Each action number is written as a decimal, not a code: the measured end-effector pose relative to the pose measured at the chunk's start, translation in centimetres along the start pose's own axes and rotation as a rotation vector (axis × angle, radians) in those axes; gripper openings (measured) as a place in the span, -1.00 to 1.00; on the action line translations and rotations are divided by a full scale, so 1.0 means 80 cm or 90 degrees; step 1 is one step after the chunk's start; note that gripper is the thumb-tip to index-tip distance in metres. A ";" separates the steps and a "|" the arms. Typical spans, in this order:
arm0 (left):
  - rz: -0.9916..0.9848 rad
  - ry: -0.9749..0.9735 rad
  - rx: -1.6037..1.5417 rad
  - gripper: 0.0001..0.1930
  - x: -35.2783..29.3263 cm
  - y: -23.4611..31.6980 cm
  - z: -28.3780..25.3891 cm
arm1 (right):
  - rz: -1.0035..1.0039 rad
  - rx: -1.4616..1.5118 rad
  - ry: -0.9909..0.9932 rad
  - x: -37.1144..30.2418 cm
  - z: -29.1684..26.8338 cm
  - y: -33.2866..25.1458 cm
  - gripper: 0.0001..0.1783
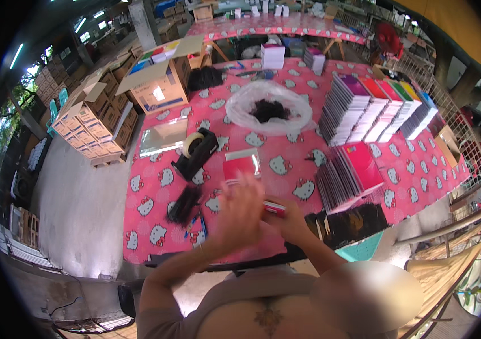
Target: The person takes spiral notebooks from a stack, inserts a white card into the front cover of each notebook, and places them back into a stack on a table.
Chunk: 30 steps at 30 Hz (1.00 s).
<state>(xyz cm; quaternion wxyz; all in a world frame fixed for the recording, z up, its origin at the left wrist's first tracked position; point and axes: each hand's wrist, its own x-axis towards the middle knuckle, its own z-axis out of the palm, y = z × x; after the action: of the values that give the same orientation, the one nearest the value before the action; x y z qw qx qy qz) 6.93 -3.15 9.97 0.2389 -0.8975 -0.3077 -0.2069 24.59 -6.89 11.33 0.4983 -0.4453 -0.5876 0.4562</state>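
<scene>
At the lower centre of the frame, the right hand [289, 221] has its fingers closed on a small red-and-white piece [275, 208]. Just beside it, the left hand [241, 208] is blurred by motion; I cannot tell whether its fingers are together or hold anything. Both hands are above the pink patterned worktop [144, 220]. To their left lies a dark bristly bundle [184, 204]. Just beyond the left hand, near the centre, is a red card-like item [240, 168]. A black tape dispenser [196, 157] stands left of centre, and a stack of magenta-covered books [359, 172] sits to the right. Farther up, a clear plastic bag [237, 111] surrounds black material [269, 111]. More book stacks [365, 110] with coloured covers fill the upper right, and an open cardboard box [158, 89] stands at the upper left.
</scene>
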 end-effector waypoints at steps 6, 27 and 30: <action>-0.010 -0.016 -0.277 -0.01 0.006 0.027 -0.035 | -0.002 0.071 0.004 0.008 -0.008 0.002 -0.45; 0.055 0.063 -0.464 -0.69 0.124 -0.006 -0.042 | -0.034 -0.109 0.064 -0.004 -0.076 -0.030 0.09; 0.057 0.134 -0.496 -0.75 0.146 0.018 -0.034 | -0.037 -0.140 0.068 -0.015 -0.106 -0.039 0.07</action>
<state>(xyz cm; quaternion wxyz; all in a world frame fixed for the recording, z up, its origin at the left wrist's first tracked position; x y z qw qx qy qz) 15.69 -0.39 17.79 -0.0799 -0.9073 -0.1409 -0.3881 32.88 -7.83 14.88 0.4901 -0.5038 -0.6191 0.3502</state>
